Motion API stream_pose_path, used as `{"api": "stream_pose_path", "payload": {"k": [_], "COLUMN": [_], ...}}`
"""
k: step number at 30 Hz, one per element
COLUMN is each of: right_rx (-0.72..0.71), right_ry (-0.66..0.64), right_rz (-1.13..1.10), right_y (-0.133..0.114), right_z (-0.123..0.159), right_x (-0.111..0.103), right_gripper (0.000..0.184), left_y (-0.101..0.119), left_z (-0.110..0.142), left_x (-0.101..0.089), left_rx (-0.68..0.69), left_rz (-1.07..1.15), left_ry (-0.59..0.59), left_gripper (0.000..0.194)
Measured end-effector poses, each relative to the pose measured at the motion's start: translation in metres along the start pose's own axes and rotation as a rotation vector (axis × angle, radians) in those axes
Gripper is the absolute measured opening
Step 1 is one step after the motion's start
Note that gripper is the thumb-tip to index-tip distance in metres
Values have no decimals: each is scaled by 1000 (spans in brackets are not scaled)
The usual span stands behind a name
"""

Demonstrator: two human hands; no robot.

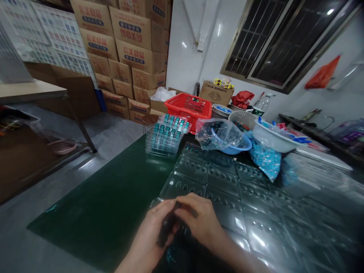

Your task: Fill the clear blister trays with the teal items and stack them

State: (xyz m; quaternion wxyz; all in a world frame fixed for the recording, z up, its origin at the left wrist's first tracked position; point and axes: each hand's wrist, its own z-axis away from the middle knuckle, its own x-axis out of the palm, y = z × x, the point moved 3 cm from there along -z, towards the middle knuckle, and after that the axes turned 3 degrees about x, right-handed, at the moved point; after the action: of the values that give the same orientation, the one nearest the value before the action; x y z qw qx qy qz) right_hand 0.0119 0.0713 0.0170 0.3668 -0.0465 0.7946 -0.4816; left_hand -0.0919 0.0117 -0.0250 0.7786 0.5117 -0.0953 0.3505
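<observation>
My left hand (155, 229) and my right hand (200, 218) meet low in the middle of the view, just above the green table. Their fingertips come together, the fingers curled inward. Whatever lies between them is dark and blurred, and I cannot make it out. Beneath and to the right of my hands, clear plastic blister trays (222, 178) lie in rows, with moulded hollows in them. Farther back on the table stands a stack of filled clear trays (165, 138) holding teal-capped pieces.
Behind the trays sit a red basket (189, 104), a blue basin (234, 149) with a clear bag, a white basin (273, 138) and a bag of blue pieces (265, 159). The green tabletop (108, 201) ends at a left edge. Cardboard boxes (131, 53) are piled against the wall.
</observation>
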Motion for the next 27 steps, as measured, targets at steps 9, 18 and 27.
{"api": "stream_pose_path", "payload": {"k": [9, 18, 27], "right_rx": [223, 261, 298], "right_ry": [143, 144, -24], "right_rz": [316, 713, 885], "right_y": [116, 179, 193], "right_z": [-83, -174, -195], "right_x": [-52, -105, -88], "right_gripper": [26, 23, 21], "left_y": [14, 32, 36], "left_z": [-7, -5, -2], "left_x": [5, 0, 4], "left_rx": [-114, -148, -133], "left_rz": [98, 76, 44], "left_ry": [-64, 89, 167], "left_gripper": [29, 27, 24]}}
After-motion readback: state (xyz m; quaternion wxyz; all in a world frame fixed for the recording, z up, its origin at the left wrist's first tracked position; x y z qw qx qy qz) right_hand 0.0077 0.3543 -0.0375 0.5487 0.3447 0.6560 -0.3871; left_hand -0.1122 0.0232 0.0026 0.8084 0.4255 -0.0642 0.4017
